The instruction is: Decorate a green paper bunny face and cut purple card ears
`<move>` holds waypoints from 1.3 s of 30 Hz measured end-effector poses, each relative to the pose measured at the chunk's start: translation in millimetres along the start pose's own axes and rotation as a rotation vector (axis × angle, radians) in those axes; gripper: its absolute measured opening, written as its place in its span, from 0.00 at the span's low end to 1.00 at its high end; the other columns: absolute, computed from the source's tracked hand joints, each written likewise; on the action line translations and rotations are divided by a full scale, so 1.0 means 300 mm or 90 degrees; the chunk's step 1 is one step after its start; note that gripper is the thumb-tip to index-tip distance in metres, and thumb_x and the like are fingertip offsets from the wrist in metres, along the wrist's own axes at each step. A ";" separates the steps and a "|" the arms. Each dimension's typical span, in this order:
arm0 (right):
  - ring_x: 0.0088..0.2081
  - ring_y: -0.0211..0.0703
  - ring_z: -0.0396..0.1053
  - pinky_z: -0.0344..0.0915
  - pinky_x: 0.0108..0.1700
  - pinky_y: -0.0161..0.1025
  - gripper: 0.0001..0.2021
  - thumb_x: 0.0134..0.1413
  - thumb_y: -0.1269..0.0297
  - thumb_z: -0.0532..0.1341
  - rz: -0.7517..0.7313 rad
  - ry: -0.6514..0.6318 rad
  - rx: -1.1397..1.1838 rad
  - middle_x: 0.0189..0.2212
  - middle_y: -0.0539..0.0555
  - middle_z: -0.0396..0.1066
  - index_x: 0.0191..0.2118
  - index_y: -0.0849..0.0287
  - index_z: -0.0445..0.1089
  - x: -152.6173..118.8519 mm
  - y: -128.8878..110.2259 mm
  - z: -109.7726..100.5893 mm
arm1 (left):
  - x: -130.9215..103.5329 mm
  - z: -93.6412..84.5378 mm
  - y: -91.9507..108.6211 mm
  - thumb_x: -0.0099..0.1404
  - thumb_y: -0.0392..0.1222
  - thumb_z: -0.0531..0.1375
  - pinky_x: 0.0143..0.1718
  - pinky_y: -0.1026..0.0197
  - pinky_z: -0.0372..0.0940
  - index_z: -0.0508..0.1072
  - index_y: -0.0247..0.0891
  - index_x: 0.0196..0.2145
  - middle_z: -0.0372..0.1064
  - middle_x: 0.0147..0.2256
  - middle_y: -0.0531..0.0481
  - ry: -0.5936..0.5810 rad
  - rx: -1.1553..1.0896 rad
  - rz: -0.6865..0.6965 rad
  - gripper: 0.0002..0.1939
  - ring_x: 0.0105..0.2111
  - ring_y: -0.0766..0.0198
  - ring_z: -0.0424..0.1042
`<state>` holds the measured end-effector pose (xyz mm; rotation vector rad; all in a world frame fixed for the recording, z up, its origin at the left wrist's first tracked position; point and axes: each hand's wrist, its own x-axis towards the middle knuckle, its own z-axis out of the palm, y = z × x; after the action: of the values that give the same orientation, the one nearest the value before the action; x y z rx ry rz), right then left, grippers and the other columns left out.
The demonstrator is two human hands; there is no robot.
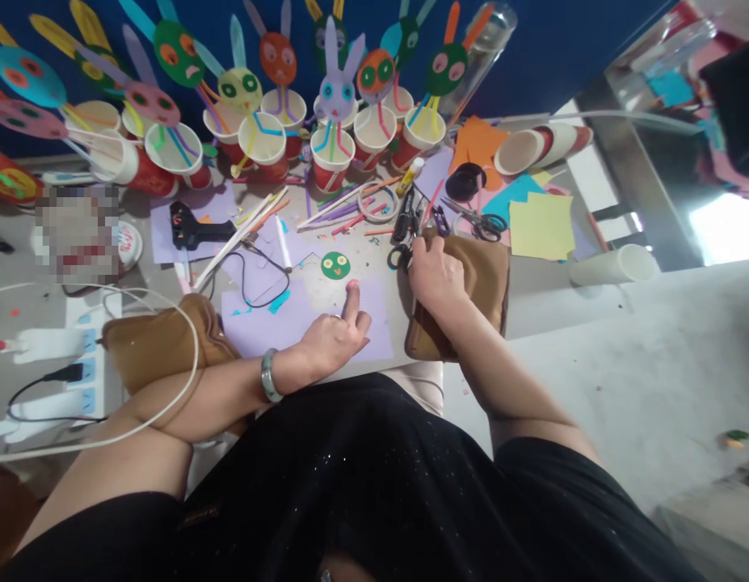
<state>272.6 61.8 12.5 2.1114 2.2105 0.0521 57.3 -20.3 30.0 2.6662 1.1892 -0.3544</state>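
Note:
My left hand (334, 335) rests over a sheet of purple paper (289, 327). Its index finger is stretched out and the others are curled, holding nothing. Just beyond that fingertip lies a small green paper disc (336, 266) with two pale round eyes and an orange mouth piece. My right hand (435, 273) reaches over a brown cloth pad (486, 283), fingers apart and bent downward. Black-handled scissors (399, 257) are beside its fingertips; whether they touch is unclear. A black marker-like tool (404, 218) lies just past the fingers.
Red-and-white paper cups (331, 158) with paper rabbits stand along the back. A black hot glue gun (198, 229) lies left, near a power strip (86, 364) and a looping white cable. Another pair of scissors (492, 226) and colored paper (540, 226) are right. Pipe cleaners and scraps lie between.

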 end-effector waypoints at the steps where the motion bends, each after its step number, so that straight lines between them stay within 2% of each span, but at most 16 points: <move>1: 0.32 0.51 0.71 0.61 0.33 0.44 0.17 0.66 0.72 0.52 0.012 -0.007 0.003 0.46 0.72 0.71 0.56 0.66 0.70 0.004 0.003 -0.003 | 0.001 -0.002 -0.001 0.79 0.48 0.55 0.32 0.51 0.77 0.72 0.27 0.59 0.43 0.73 0.13 -0.003 0.002 0.003 0.22 0.36 0.47 0.84; 4: 0.34 0.53 0.72 0.63 0.35 0.45 0.17 0.67 0.69 0.55 0.042 -0.031 0.020 0.44 0.69 0.73 0.57 0.64 0.70 0.007 0.020 -0.018 | 0.002 -0.006 -0.004 0.79 0.47 0.55 0.32 0.51 0.76 0.72 0.26 0.59 0.44 0.73 0.12 -0.011 -0.005 0.012 0.22 0.37 0.47 0.84; 6: 0.33 0.52 0.71 0.62 0.36 0.44 0.15 0.67 0.67 0.56 0.039 -0.016 0.034 0.40 0.65 0.74 0.56 0.61 0.71 -0.004 0.037 -0.033 | 0.001 -0.005 -0.006 0.79 0.47 0.54 0.31 0.52 0.76 0.71 0.26 0.59 0.43 0.73 0.12 -0.014 -0.007 0.014 0.22 0.36 0.47 0.84; 9: 0.31 0.50 0.69 0.60 0.34 0.43 0.12 0.67 0.64 0.57 0.019 0.061 0.056 0.34 0.62 0.75 0.50 0.60 0.74 -0.041 0.060 -0.062 | 0.000 0.000 -0.007 0.80 0.49 0.53 0.29 0.52 0.75 0.70 0.26 0.60 0.42 0.74 0.12 -0.017 -0.007 0.018 0.23 0.34 0.48 0.84; 12: 0.32 0.51 0.70 0.61 0.34 0.43 0.10 0.66 0.62 0.57 0.012 0.154 0.098 0.33 0.60 0.76 0.46 0.58 0.74 -0.087 0.064 -0.107 | 0.000 0.009 -0.007 0.79 0.50 0.54 0.27 0.52 0.74 0.70 0.27 0.60 0.41 0.74 0.11 -0.016 -0.018 0.017 0.24 0.33 0.47 0.84; 15: 0.32 0.50 0.73 0.67 0.36 0.45 0.09 0.64 0.63 0.58 -0.034 0.251 0.197 0.31 0.56 0.76 0.43 0.57 0.75 -0.117 0.045 -0.157 | 0.000 0.013 -0.010 0.79 0.50 0.55 0.26 0.52 0.73 0.71 0.27 0.59 0.40 0.74 0.11 -0.017 -0.023 0.020 0.24 0.32 0.47 0.83; 18: 0.29 0.46 0.72 0.70 0.35 0.44 0.05 0.63 0.61 0.61 -0.070 0.291 0.342 0.29 0.53 0.75 0.39 0.54 0.74 -0.114 0.017 -0.186 | 0.000 0.009 -0.012 0.79 0.50 0.54 0.26 0.53 0.72 0.71 0.26 0.58 0.40 0.74 0.11 -0.017 -0.022 0.032 0.23 0.32 0.49 0.83; 22: 0.26 0.43 0.68 0.70 0.31 0.43 0.03 0.60 0.61 0.64 -0.094 0.277 0.524 0.27 0.50 0.71 0.34 0.52 0.71 -0.063 -0.019 -0.169 | 0.004 0.008 -0.012 0.79 0.47 0.55 0.25 0.54 0.71 0.72 0.29 0.55 0.43 0.74 0.14 -0.015 -0.034 0.012 0.19 0.30 0.53 0.82; 25: 0.25 0.41 0.67 0.70 0.31 0.42 0.02 0.58 0.62 0.64 -0.109 0.251 0.643 0.25 0.48 0.70 0.36 0.53 0.73 -0.015 -0.042 -0.133 | 0.003 0.023 -0.009 0.79 0.46 0.54 0.23 0.55 0.69 0.74 0.31 0.54 0.46 0.74 0.18 0.010 -0.009 0.000 0.17 0.27 0.55 0.80; 28: 0.22 0.39 0.66 0.69 0.29 0.40 0.07 0.60 0.61 0.62 -0.104 0.148 0.761 0.23 0.47 0.69 0.40 0.55 0.76 0.018 -0.060 -0.096 | -0.004 0.036 -0.006 0.78 0.46 0.55 0.22 0.55 0.68 0.75 0.32 0.52 0.48 0.73 0.19 0.045 0.019 0.001 0.16 0.25 0.57 0.78; 31: 0.21 0.38 0.66 0.67 0.25 0.38 0.09 0.61 0.58 0.62 -0.083 0.048 0.825 0.24 0.48 0.72 0.40 0.56 0.76 0.031 -0.067 -0.058 | -0.010 0.033 -0.006 0.78 0.44 0.54 0.23 0.55 0.69 0.76 0.32 0.49 0.50 0.72 0.20 0.068 0.026 0.009 0.15 0.25 0.58 0.79; 35: 0.22 0.37 0.68 0.67 0.26 0.36 0.10 0.61 0.54 0.66 -0.076 0.080 0.837 0.27 0.48 0.74 0.39 0.55 0.74 0.031 -0.061 0.003 | -0.010 0.017 -0.011 0.76 0.32 0.50 0.24 0.57 0.70 0.77 0.34 0.46 0.56 0.71 0.26 0.056 0.013 0.029 0.15 0.25 0.61 0.78; 37: 0.21 0.35 0.66 0.66 0.25 0.36 0.13 0.68 0.50 0.62 -0.118 0.092 0.865 0.28 0.48 0.75 0.43 0.54 0.73 0.027 -0.056 0.026 | -0.009 0.013 -0.014 0.73 0.26 0.49 0.24 0.58 0.71 0.77 0.34 0.46 0.57 0.71 0.27 0.057 0.010 0.031 0.17 0.24 0.62 0.78; 39: 0.20 0.34 0.66 0.67 0.25 0.36 0.14 0.74 0.50 0.56 -0.197 0.067 0.873 0.31 0.49 0.79 0.47 0.53 0.72 0.022 -0.050 0.035 | -0.011 0.014 -0.017 0.73 0.26 0.50 0.24 0.58 0.71 0.77 0.35 0.45 0.57 0.71 0.28 0.064 0.003 0.032 0.17 0.24 0.62 0.78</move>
<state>258.3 67.3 0.7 2.0144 2.9686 -1.8625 50.8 -20.4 26.4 2.7408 1.1470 -0.2176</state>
